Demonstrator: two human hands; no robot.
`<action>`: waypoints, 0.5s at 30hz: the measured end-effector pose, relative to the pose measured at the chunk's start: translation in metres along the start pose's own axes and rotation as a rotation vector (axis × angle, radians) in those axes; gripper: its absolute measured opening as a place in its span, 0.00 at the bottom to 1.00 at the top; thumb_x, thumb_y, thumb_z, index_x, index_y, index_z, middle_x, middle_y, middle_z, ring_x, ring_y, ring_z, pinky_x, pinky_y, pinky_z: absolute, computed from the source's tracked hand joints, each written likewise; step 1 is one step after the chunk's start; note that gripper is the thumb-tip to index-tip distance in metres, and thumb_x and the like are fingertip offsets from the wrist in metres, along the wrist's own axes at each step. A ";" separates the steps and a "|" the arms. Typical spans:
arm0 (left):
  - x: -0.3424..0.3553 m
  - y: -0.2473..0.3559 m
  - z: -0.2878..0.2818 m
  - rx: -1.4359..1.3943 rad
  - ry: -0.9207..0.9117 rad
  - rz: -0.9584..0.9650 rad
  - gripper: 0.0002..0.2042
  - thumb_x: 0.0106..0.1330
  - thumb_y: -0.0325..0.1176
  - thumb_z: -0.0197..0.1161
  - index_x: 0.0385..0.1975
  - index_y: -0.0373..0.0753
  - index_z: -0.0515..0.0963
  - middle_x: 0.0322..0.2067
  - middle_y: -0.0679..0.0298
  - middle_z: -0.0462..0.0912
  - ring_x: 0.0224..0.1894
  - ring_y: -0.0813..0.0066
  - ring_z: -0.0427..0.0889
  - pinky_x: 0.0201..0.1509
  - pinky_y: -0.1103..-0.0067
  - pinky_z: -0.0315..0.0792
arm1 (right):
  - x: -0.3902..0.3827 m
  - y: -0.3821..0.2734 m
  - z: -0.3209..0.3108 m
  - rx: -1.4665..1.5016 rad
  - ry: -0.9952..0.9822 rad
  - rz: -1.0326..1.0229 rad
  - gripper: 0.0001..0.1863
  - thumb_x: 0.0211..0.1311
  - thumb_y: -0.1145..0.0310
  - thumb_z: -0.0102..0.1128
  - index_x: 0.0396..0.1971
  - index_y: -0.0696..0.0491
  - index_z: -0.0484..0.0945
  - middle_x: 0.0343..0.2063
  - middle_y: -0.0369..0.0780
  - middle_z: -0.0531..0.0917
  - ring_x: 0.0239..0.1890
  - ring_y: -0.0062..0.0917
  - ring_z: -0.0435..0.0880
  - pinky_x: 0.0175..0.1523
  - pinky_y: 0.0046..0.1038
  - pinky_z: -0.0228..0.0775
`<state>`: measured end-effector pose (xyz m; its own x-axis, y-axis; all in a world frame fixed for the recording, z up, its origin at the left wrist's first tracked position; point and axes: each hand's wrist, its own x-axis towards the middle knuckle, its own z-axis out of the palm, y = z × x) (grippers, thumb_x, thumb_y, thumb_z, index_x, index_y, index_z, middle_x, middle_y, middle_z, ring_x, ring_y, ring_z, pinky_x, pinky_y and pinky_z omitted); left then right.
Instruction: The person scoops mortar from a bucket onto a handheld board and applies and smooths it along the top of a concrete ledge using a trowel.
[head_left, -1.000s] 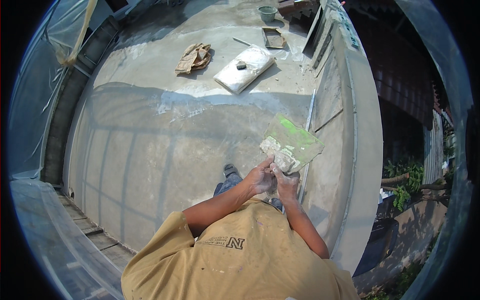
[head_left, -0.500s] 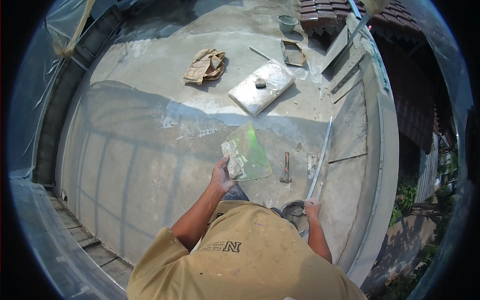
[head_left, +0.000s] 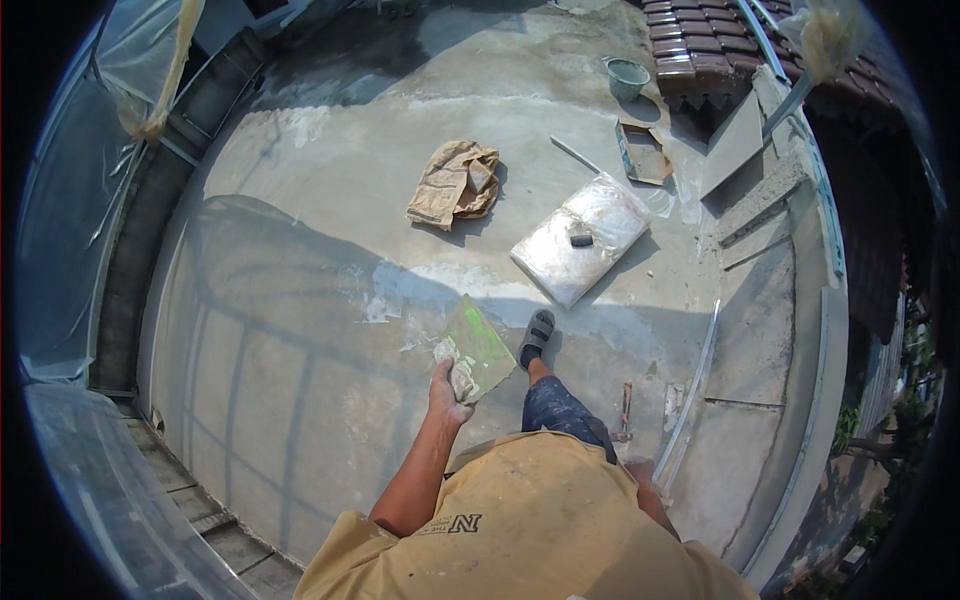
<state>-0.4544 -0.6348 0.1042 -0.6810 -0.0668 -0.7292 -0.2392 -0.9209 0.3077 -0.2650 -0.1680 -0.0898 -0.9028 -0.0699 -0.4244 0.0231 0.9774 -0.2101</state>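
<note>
My left hand (head_left: 449,397) is closed on the near-left edge of a flat green plastering board (head_left: 482,350). Whitish plaster is crusted on the board beside my fingers. The board is held up over the grey floor, left of my forward foot in a grey sandal (head_left: 538,335). At the right of my body, my right hand (head_left: 641,470) hangs low, partly behind my shirt; its fingers are blurred and hidden, so what it holds does not show. A hammer (head_left: 626,408) lies on the floor ahead of that hand, with a long metal straightedge (head_left: 700,365) to its right.
A crumpled brown paper sack (head_left: 445,185) and a white plastic-wrapped package (head_left: 570,275) bearing a dark brush (head_left: 582,241) lie ahead. Beyond are an open cardboard box (head_left: 643,155) and a grey-green bucket (head_left: 626,80). A low wall (head_left: 825,340) bounds the right, plastic sheeting (head_left: 75,240) the left.
I have stepped forward, and my sandalled foot now shows. The green board has tilted in my left hand. My right hand, earlier at a dark bucket, is lower; the bucket is out of sight.
</note>
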 end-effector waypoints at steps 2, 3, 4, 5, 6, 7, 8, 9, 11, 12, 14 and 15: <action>0.039 0.009 0.016 0.031 0.081 -0.056 0.19 0.66 0.43 0.49 0.53 0.43 0.71 0.46 0.61 0.80 0.47 0.62 0.79 0.53 0.64 0.74 | 0.059 -0.018 -0.022 0.284 0.021 0.132 0.08 0.49 0.69 0.57 0.25 0.52 0.84 0.23 0.42 0.84 0.27 0.34 0.85 0.34 0.35 0.74; 0.055 0.016 0.025 0.032 0.072 -0.045 0.19 0.66 0.43 0.49 0.53 0.43 0.71 0.46 0.61 0.80 0.47 0.62 0.79 0.53 0.64 0.74 | 0.087 -0.029 -0.038 0.561 0.024 0.272 0.08 0.48 0.72 0.57 0.27 0.52 0.85 0.22 0.41 0.84 0.27 0.34 0.85 0.34 0.34 0.76; 0.070 0.028 0.036 0.051 0.095 -0.043 0.18 0.67 0.44 0.49 0.52 0.42 0.71 0.46 0.62 0.80 0.47 0.62 0.80 0.52 0.64 0.74 | 0.120 -0.051 -0.067 0.571 0.034 0.251 0.08 0.48 0.72 0.57 0.27 0.52 0.85 0.22 0.41 0.84 0.27 0.34 0.85 0.34 0.34 0.76; 0.084 0.045 0.050 0.051 0.125 -0.024 0.18 0.67 0.44 0.49 0.51 0.42 0.72 0.45 0.62 0.80 0.47 0.63 0.80 0.51 0.65 0.75 | 0.160 -0.095 -0.127 0.714 0.097 0.438 0.08 0.48 0.75 0.57 0.27 0.53 0.85 0.22 0.40 0.84 0.27 0.33 0.85 0.35 0.32 0.76; 0.098 0.063 0.065 0.040 0.122 -0.007 0.18 0.67 0.44 0.49 0.51 0.42 0.72 0.45 0.62 0.80 0.47 0.63 0.80 0.51 0.65 0.75 | 0.187 -0.121 -0.170 0.850 0.159 0.651 0.09 0.48 0.77 0.57 0.28 0.54 0.85 0.22 0.40 0.84 0.27 0.33 0.85 0.35 0.31 0.76; 0.108 0.081 0.080 0.025 0.156 0.012 0.18 0.67 0.44 0.49 0.51 0.42 0.72 0.46 0.62 0.80 0.46 0.63 0.80 0.50 0.65 0.76 | 0.225 -0.105 -0.171 0.965 0.021 0.686 0.07 0.50 0.75 0.57 0.27 0.56 0.84 0.23 0.42 0.84 0.27 0.30 0.85 0.34 0.30 0.75; 0.116 0.099 0.093 0.009 0.195 0.029 0.18 0.67 0.44 0.49 0.50 0.42 0.72 0.46 0.62 0.80 0.46 0.63 0.81 0.49 0.65 0.76 | 0.270 -0.085 -0.168 1.076 -0.123 0.722 0.07 0.53 0.73 0.56 0.27 0.58 0.83 0.24 0.44 0.84 0.26 0.27 0.84 0.33 0.28 0.74; 0.126 0.117 0.107 0.014 0.130 0.069 0.18 0.67 0.45 0.48 0.50 0.42 0.72 0.46 0.62 0.80 0.46 0.63 0.81 0.49 0.65 0.76 | 0.312 -0.070 -0.166 0.920 0.017 0.530 0.06 0.52 0.75 0.57 0.26 0.59 0.82 0.22 0.42 0.83 0.24 0.26 0.82 0.30 0.26 0.73; 0.147 0.151 0.148 0.021 0.125 0.095 0.17 0.66 0.46 0.49 0.49 0.44 0.73 0.44 0.64 0.81 0.43 0.65 0.81 0.44 0.68 0.77 | 0.377 -0.065 -0.204 0.777 0.230 0.251 0.05 0.50 0.76 0.59 0.23 0.61 0.82 0.20 0.41 0.82 0.21 0.23 0.81 0.26 0.23 0.72; 0.157 0.166 0.164 0.010 0.137 0.149 0.17 0.65 0.47 0.49 0.47 0.46 0.73 0.41 0.66 0.82 0.40 0.67 0.82 0.40 0.71 0.78 | 0.409 -0.081 -0.247 0.789 0.297 0.149 0.04 0.49 0.76 0.60 0.22 0.61 0.82 0.19 0.41 0.82 0.20 0.22 0.80 0.25 0.22 0.72; 0.187 0.188 0.181 -0.001 0.185 0.177 0.17 0.65 0.47 0.49 0.47 0.46 0.73 0.41 0.66 0.82 0.40 0.67 0.82 0.39 0.71 0.78 | 0.455 -0.108 -0.325 0.771 0.276 0.224 0.06 0.47 0.71 0.63 0.24 0.58 0.82 0.21 0.40 0.83 0.23 0.25 0.82 0.33 0.27 0.74; 0.203 0.196 0.187 -0.013 0.241 0.208 0.17 0.65 0.47 0.50 0.47 0.47 0.73 0.40 0.66 0.81 0.39 0.68 0.82 0.38 0.71 0.78 | 0.471 -0.127 -0.365 0.831 0.249 0.210 0.05 0.51 0.72 0.62 0.24 0.59 0.82 0.19 0.40 0.82 0.22 0.22 0.81 0.29 0.24 0.72</action>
<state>-0.7689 -0.7572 0.1305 -0.5305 -0.3418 -0.7758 -0.1019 -0.8828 0.4586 -0.8495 -0.2523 0.0586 -0.9097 0.2348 -0.3426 0.4153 0.4976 -0.7615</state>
